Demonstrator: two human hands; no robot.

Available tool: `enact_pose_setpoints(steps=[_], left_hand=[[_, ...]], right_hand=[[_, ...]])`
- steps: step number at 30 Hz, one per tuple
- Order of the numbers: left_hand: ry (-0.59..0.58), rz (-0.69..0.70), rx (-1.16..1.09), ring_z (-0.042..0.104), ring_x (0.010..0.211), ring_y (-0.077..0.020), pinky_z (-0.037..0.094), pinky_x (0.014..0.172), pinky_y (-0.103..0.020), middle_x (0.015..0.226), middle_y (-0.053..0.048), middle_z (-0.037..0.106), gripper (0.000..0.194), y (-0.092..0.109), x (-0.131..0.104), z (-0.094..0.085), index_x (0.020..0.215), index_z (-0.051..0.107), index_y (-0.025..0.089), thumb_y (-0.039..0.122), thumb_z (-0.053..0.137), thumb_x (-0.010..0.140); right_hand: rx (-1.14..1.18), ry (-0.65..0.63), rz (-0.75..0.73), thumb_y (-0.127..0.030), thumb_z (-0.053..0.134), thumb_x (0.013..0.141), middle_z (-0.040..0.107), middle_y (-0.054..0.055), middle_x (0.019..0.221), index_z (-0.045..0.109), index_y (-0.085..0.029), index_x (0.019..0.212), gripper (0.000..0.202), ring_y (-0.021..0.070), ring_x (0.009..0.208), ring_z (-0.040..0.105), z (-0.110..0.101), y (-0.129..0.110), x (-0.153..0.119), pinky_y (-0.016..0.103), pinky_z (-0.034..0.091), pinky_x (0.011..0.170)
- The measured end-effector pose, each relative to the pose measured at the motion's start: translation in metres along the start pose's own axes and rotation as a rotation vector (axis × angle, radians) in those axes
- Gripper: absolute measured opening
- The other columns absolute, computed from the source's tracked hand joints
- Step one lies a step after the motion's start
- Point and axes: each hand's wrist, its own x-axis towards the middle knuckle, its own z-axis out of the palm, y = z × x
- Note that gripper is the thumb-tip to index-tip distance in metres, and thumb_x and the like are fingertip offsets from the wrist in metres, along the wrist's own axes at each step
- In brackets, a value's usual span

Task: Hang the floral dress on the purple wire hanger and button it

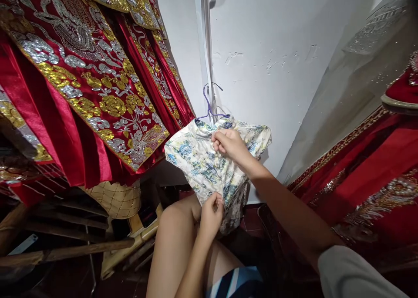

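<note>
A small white dress with blue and yellow flowers (199,167) and a stand-up collar hangs in front of me on a purple hanger (209,104). Just under the collar, my right hand (230,146) is closed in a pinch on the front of the dress. Lower down, near the waist, my left hand (213,210) pinches the cloth with curled fingers. Between the two hands the front edge runs in a slanting line. The lower part of the dress falls in shadow behind my left hand, and its hem is partly hidden.
Red satin costumes with gold and silver sequins (114,102) hang at left. More red beaded cloth (375,171) stands at right. Behind is a white wall (267,41) with a vertical pole (205,36). Bamboo furniture (120,250) sits low at left, beside my bare knees (173,228).
</note>
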Motion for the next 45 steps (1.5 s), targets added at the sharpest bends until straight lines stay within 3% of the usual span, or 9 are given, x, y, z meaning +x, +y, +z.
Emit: enact_pose_setpoints(steps=[2,6,12,20,30,34,38,41,45], left_hand=[[0.045,0.099,0.006,0.062,0.081,-0.0188,0.049,0.076,-0.029,0.082,-0.004,0.065,0.009,0.019,0.020,-0.018,0.091,0.063,0.018,0.025,0.057,0.090],[0.283,0.388,0.095,0.064,0.088,-0.0173,0.051,0.085,-0.032,0.098,-0.006,0.069,0.036,0.080,0.080,-0.055,0.133,0.055,0.021,0.024,0.052,0.098],[0.252,0.621,0.425,0.063,0.092,-0.0193,0.048,0.084,-0.032,0.095,-0.006,0.069,0.012,0.131,0.130,-0.077,0.095,0.065,0.017,0.016,0.053,0.096],[0.267,0.560,0.474,0.062,0.096,-0.0222,0.044,0.086,-0.035,0.096,-0.005,0.071,0.009,0.117,0.114,-0.073,0.095,0.064,0.017,0.013,0.057,0.091],[0.220,0.566,0.408,0.062,0.095,-0.0208,0.044,0.084,-0.034,0.093,-0.004,0.069,0.005,0.133,0.113,-0.054,0.092,0.061,0.018,0.022,0.061,0.094],[0.298,0.590,0.371,0.061,0.097,-0.0205,0.045,0.087,-0.036,0.094,-0.004,0.066,0.011,0.141,0.111,-0.050,0.091,0.059,0.019,0.026,0.054,0.099],[0.500,0.580,0.258,0.062,0.097,-0.0170,0.047,0.086,-0.033,0.097,-0.003,0.065,0.012,0.136,0.120,-0.074,0.096,0.058,0.021,0.028,0.049,0.102],[0.677,0.508,0.070,0.063,0.093,-0.0152,0.049,0.083,-0.030,0.092,-0.001,0.065,0.010,0.106,0.139,-0.113,0.092,0.059,0.019,0.026,0.057,0.098],[0.741,0.105,-0.590,0.065,0.074,-0.0114,0.049,0.067,-0.023,0.066,0.002,0.060,0.022,0.046,0.160,-0.155,0.075,0.057,0.017,0.014,0.054,0.096]], right_hand=[[-0.035,-0.025,-0.039,-0.023,0.055,0.084,0.058,-0.003,0.047,0.061,-0.016,0.066,0.020,0.0043,0.038,0.038,0.002,0.007,-0.012,0.017,0.023,0.040],[-0.129,-0.005,-0.083,-0.022,0.052,0.086,0.057,-0.004,0.047,0.059,-0.017,0.065,0.022,0.0056,0.039,0.039,-0.003,0.005,-0.028,0.018,0.026,0.043],[-0.234,0.038,-0.162,-0.032,0.056,0.091,0.054,-0.004,0.050,0.060,-0.018,0.072,0.025,0.0077,0.043,0.040,-0.007,0.005,-0.035,0.022,0.027,0.045],[-0.213,0.167,-0.139,-0.027,0.056,0.088,0.046,-0.006,0.050,0.053,-0.020,0.066,0.023,0.0094,0.047,0.042,0.008,0.044,-0.036,0.023,0.030,0.047],[-0.026,0.335,-0.224,-0.030,0.062,0.084,0.047,-0.005,0.046,0.057,-0.020,0.064,0.023,0.0082,0.041,0.038,0.000,0.019,-0.043,0.022,0.027,0.043],[-0.116,0.306,-0.216,-0.027,0.062,0.079,0.045,-0.004,0.045,0.049,-0.021,0.054,0.029,0.0087,0.043,0.039,-0.001,0.039,-0.031,0.023,0.027,0.044],[-0.225,0.258,-0.025,-0.024,0.058,0.079,0.041,-0.005,0.042,0.044,-0.022,0.049,0.034,0.0089,0.044,0.036,-0.007,0.072,-0.048,0.024,0.026,0.045],[-0.286,0.192,0.046,-0.024,0.054,0.083,0.043,-0.004,0.046,0.046,-0.021,0.051,0.034,0.0095,0.046,0.037,-0.008,0.081,-0.080,0.025,0.027,0.048],[-0.293,0.109,0.099,-0.024,0.053,0.083,0.040,-0.005,0.046,0.042,-0.021,0.049,0.036,0.0096,0.046,0.035,0.004,0.082,-0.116,0.025,0.028,0.049]])
